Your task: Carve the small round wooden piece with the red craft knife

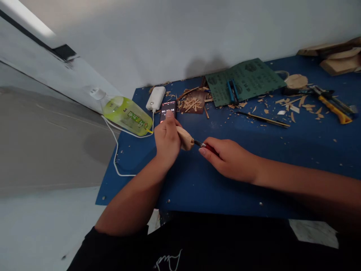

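Observation:
My left hand (168, 137) is closed around a pale piece of carved wood (185, 138), which sticks out to the right of the fingers. The rest of the wood is hidden in the palm. In my right hand (229, 156) I grip a carving knife (210, 147) by its dark red handle. Its short metal blade points left and meets the right end of the wood. Just behind my left fingers lies a phone (168, 108) showing a running time.
On the blue table (225, 195) lie a green sandpaper sheet (248, 81) with a blue cutter (232, 92), wood shavings (191, 104), a thin brush-like stick (263, 119) and a yellow-handled cutter (335, 107). A bottle of yellow-green liquid (126, 113), a white power bank (156, 98) and its cable are at left.

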`<state>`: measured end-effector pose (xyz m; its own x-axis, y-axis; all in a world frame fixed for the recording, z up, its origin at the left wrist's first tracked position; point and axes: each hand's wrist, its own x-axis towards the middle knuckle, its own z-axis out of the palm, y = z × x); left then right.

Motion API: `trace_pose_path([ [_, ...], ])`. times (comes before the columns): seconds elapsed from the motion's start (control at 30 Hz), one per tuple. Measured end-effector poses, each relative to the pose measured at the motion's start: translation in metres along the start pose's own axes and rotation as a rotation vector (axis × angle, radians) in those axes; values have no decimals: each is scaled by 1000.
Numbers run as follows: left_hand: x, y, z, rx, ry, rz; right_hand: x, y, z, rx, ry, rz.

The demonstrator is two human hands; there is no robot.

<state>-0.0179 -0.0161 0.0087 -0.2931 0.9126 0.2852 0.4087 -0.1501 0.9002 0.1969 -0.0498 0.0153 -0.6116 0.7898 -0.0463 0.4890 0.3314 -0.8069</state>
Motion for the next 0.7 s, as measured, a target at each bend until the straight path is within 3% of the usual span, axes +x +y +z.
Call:
trace_pose_path([
  [0.43, -10, 2, 7, 72, 79, 243, -6, -9, 15, 93, 64, 148],
  [0.7, -6, -5, 16, 2, 51, 126, -7, -11, 9, -314, 45, 47],
])
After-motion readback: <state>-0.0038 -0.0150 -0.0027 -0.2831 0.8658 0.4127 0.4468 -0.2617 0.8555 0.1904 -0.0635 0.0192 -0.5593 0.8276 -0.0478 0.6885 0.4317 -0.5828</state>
